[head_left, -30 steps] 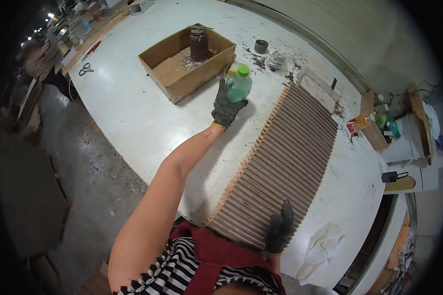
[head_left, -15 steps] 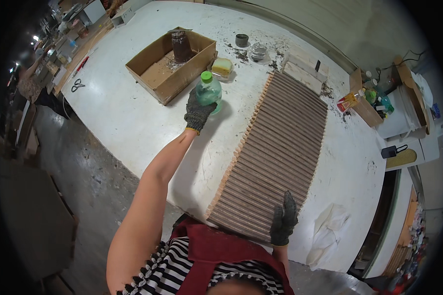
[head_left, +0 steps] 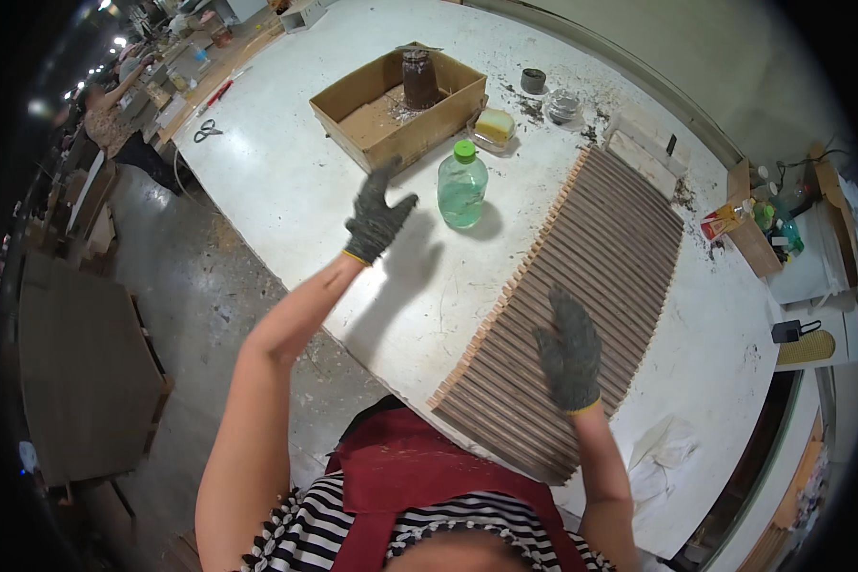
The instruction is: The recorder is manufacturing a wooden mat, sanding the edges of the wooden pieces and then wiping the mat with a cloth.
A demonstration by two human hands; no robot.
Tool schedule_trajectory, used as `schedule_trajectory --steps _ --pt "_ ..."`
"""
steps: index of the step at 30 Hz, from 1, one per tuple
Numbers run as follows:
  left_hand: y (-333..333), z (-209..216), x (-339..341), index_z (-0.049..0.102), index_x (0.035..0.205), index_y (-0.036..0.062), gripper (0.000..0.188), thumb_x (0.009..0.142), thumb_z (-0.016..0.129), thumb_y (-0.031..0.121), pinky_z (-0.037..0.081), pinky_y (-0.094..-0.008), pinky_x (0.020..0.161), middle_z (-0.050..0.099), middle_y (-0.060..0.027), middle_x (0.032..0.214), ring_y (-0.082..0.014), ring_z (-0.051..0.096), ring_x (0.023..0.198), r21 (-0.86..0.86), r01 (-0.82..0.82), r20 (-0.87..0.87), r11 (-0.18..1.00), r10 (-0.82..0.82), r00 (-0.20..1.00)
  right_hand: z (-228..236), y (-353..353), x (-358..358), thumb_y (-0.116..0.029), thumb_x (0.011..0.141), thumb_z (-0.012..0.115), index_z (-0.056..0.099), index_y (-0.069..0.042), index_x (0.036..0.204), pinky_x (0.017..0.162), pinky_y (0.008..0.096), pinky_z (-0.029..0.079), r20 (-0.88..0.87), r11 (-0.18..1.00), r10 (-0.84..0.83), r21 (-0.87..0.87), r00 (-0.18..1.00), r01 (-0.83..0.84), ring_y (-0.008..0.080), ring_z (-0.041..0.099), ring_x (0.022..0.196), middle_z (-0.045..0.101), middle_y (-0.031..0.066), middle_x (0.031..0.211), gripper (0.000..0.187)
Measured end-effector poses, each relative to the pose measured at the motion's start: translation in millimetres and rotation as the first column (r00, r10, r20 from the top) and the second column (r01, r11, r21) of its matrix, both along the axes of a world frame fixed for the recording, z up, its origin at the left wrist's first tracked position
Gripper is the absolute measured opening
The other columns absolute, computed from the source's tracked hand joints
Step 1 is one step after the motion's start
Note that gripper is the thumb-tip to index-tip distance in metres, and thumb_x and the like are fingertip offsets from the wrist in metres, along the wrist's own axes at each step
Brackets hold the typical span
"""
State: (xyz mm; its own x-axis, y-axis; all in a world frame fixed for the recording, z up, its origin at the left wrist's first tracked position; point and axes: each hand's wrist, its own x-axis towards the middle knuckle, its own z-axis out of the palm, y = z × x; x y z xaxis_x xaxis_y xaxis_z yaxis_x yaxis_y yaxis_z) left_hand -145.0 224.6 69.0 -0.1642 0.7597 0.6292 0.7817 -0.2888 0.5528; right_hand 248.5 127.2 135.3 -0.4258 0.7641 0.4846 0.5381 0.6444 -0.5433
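A row of narrow, dark brown strips with pale ends (head_left: 582, 286) lies side by side on the white table (head_left: 400, 315). My right hand (head_left: 572, 351), in a dark grey knit glove, is over the near part of the strips with its fingers stretched out; I cannot tell whether it touches them. Left of the strips stands a clear bottle (head_left: 462, 191) of green liquid with a green cap. My left hand (head_left: 379, 217), gloved alike, is raised left of the bottle, apart from it, fingers spread and nothing in them.
Beyond the bottle are a cardboard box (head_left: 353, 143) holding a dark brown cup-shaped thing (head_left: 418, 84) and a yellow sponge (head_left: 495, 125) in a clear tray. Scissors (head_left: 207, 131) lie at the left edge. A white plastic bag (head_left: 663, 448) lies at right. Another person (head_left: 114, 129) stands far left.
My left hand has let go of the bottle, which now stands on the table, and moved left. My right hand has moved forward over the strips. The view has shifted.
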Motion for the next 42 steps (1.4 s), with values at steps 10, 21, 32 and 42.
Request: schedule_trajectory --steps 10,21,32,42 --pt "80.7 25.9 -94.2 0.055 0.141 0.0105 0.060 0.090 0.070 0.038 0.032 -0.0544 0.116 0.066 -0.0179 0.125 -0.0384 0.058 0.123 -0.287 -0.063 -0.549 0.956 -0.110 0.828 49.1 159.8 -150.4 -0.045 0.082 0.081 0.055 -0.001 0.139 0.101 0.0428 0.050 0.063 0.928 -0.140 -0.340 0.988 0.153 0.0347 0.062 0.119 0.062 0.0184 0.134 0.077" --pt "84.0 29.3 -102.3 0.055 0.138 0.0086 0.049 0.092 0.063 0.025 0.048 -0.0486 0.085 0.070 -0.0170 0.102 -0.0371 0.063 0.092 -0.332 0.074 -0.459 0.940 -0.230 0.858 -1.7 198.1 -182.3 -0.042 0.077 0.083 0.071 -0.007 0.109 0.095 0.0457 0.048 0.054 0.982 -0.154 -0.105 0.987 0.159 0.0357 0.060 0.106 0.066 0.0154 0.109 0.049" --pt "78.8 30.5 -101.8 0.054 0.139 0.0101 0.049 0.091 0.063 0.019 0.047 -0.0474 0.084 0.070 -0.0154 0.102 -0.0343 0.065 0.090 -0.330 0.006 -0.487 0.944 -0.176 0.855 -0.4 227.6 -124.1 -0.030 0.078 0.087 0.071 -0.004 0.105 0.085 0.0354 0.053 -0.253 0.933 -0.312 -0.266 0.916 0.244 0.0197 0.065 0.093 0.070 0.0090 0.102 0.041" --pt "18.1 40.7 -122.8 0.057 0.139 0.0116 0.055 0.085 0.068 0.010 0.048 -0.0487 0.077 0.070 -0.0165 0.092 -0.0364 0.064 0.081 -0.325 0.053 -0.410 0.944 -0.191 0.892 21.1 354.2 -90.0 -0.037 0.080 0.083 0.073 -0.003 0.107 0.083 0.0362 0.050 -0.101 0.856 -0.514 -0.124 0.852 0.502 0.0259 0.067 0.091 0.072 0.0129 0.099 0.045"
